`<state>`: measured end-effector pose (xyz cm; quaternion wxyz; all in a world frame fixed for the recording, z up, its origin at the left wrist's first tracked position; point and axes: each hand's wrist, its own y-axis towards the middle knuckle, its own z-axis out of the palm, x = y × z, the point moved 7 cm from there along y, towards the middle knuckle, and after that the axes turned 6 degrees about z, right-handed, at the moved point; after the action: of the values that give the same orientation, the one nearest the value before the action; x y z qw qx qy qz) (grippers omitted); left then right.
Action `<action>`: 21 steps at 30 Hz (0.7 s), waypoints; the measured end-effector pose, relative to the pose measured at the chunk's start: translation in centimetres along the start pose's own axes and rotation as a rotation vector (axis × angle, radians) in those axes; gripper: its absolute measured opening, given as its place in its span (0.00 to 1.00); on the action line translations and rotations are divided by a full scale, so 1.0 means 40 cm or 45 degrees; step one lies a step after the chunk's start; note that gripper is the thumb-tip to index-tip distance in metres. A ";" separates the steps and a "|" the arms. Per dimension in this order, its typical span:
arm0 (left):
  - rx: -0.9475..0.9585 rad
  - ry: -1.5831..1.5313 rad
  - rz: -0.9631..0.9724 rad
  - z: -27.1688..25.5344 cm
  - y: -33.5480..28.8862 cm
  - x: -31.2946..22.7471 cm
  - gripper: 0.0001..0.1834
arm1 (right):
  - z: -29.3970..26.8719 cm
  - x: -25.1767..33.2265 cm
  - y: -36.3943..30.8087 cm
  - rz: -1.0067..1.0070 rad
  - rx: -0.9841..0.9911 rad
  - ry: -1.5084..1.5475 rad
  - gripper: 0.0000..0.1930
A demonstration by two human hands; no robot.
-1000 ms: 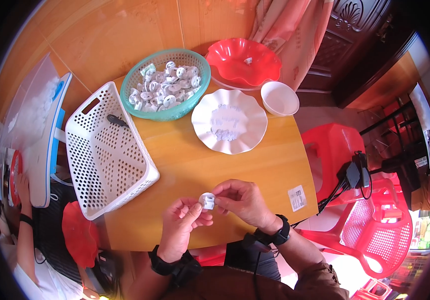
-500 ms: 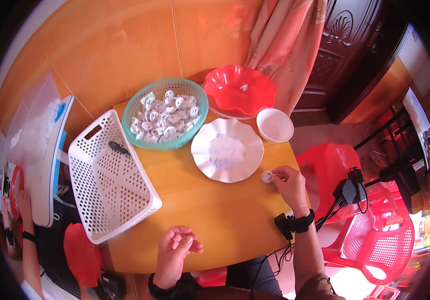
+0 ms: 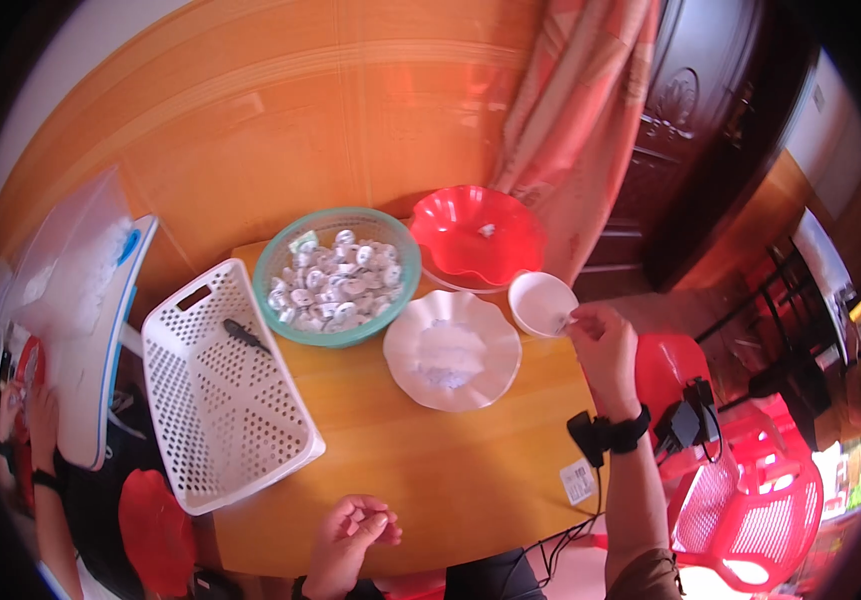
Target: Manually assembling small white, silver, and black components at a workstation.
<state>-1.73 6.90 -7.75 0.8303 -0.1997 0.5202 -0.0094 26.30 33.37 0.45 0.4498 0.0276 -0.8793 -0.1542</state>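
Observation:
My right hand [image 3: 605, 355] is at the right rim of a small white bowl [image 3: 535, 300], thumb and fingers pinched together. What sits between those fingertips is too small to make out. My left hand [image 3: 352, 540] hovers over the table's front edge, fingers loosely curled and apart from the thumb, with nothing visible in it. Between the hands and the wall stands a wavy-rimmed white dish [image 3: 410, 365] with pale purplish marks or bits in its middle. Behind it on the left, a green basket [image 3: 408, 290] holds many small round white pieces [image 3: 335, 285].
A scalloped red bowl [image 3: 460, 230] stands at the back with a small white bit inside. On the left, a perforated white basket [image 3: 240, 440] holds a dark-handled tool [image 3: 246, 335]. Red plastic chairs [image 3: 750, 510] are at the right. Another person's hands [image 3: 42, 425] work at far left.
My right hand has moved away from me, from the table's right side to the small white bowl, with the small round white piece it pinched. The view has tilted upward.

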 end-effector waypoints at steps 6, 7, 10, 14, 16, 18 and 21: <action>0.153 0.093 -0.098 0.029 0.009 0.000 0.06 | 0.124 0.081 0.210 -0.136 -0.065 -0.470 0.05; 0.163 0.037 -0.131 0.022 0.004 0.010 0.06 | 0.151 0.082 0.234 -0.152 -0.054 -0.455 0.05; 0.223 0.031 -0.091 0.003 -0.004 0.015 0.06 | 0.231 0.084 0.281 -0.265 -0.013 -0.608 0.05; 0.201 0.066 -0.077 -0.028 -0.005 0.008 0.06 | 0.291 0.055 0.309 -0.201 0.125 -0.754 0.05; 0.386 0.356 -0.103 -0.033 -0.005 0.018 0.31 | 0.305 0.047 0.306 -0.238 0.230 -0.792 0.04; 0.278 0.215 -0.065 -0.027 -0.006 -0.007 0.18 | 0.296 0.050 0.304 -0.299 0.223 -0.793 0.04; 0.168 0.041 -0.024 -0.041 0.002 -0.013 0.06 | 0.258 0.104 0.260 -0.449 0.204 -0.713 0.04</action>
<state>-3.39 6.57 -7.96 0.8331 -0.1493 0.5298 -0.0547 16.54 45.02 1.13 0.1536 0.1710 -0.9597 -0.1618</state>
